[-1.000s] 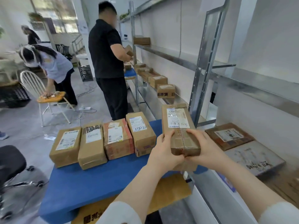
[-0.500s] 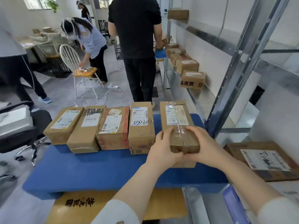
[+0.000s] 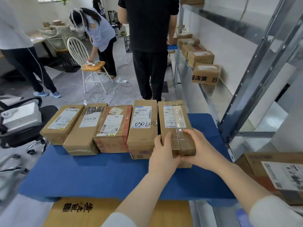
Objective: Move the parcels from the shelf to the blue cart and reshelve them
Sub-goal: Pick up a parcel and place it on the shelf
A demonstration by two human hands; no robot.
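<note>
A long brown parcel (image 3: 174,122) with a white label lies at the right end of a row of parcels on the blue cart (image 3: 98,176). My left hand (image 3: 164,154) grips its near left corner and my right hand (image 3: 199,149) grips its near right corner. It sits right against the parcel marked 030202 (image 3: 143,126). Left of that one, three more parcels (image 3: 85,128) lie side by side. On the metal shelf (image 3: 211,99) at right, a flat parcel (image 3: 278,176) with a large label lies close to my right arm.
A person in black (image 3: 149,46) stands just beyond the cart beside the shelf, where several boxes (image 3: 205,73) sit. Two more people and a white chair (image 3: 88,63) are at the back left. An office chair (image 3: 21,123) stands left of the cart. A cardboard box (image 3: 78,212) lies under the cart.
Both hands carried the long parcel from the shelf side over the cart and brought it down against the row's right end. My view swung left and downward.
</note>
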